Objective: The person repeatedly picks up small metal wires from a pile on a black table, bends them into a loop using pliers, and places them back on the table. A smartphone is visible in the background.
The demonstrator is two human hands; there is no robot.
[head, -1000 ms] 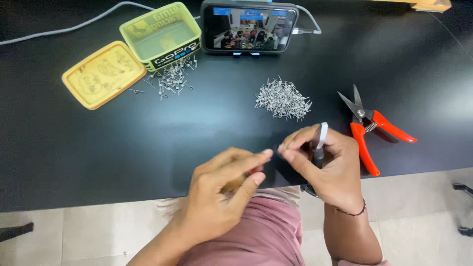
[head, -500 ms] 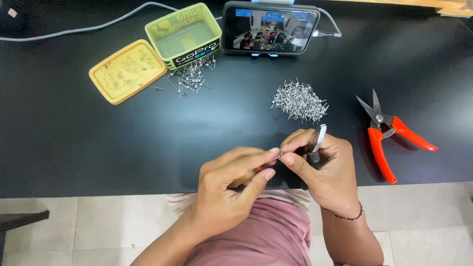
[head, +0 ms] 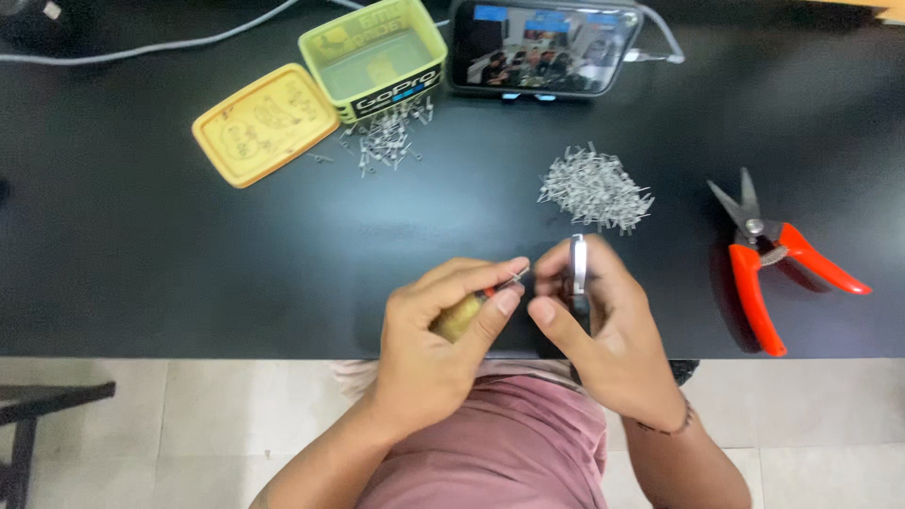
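While the left hand (head: 443,330) pinches a small red-and-yellow tool (head: 468,311) shut against a tiny metal pin, the right hand (head: 603,320) closes around a slim grey-and-black tool (head: 577,269), both just below the loose pile of metal pins (head: 596,188) on the black table (head: 141,273). A slip could likely flick the pin away or scatter that pile. Left of the pile: one smaller pin scatter (head: 386,141), one yellow-green box (head: 374,57), one yellow lid (head: 264,123); above, one phone (head: 542,47); right, one orange-handled snips (head: 778,264).

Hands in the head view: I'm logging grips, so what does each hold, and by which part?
The left hand pinches a small yellowish piece with a metal tip near its tip. The right hand holds a slim silver tool around its lower end.
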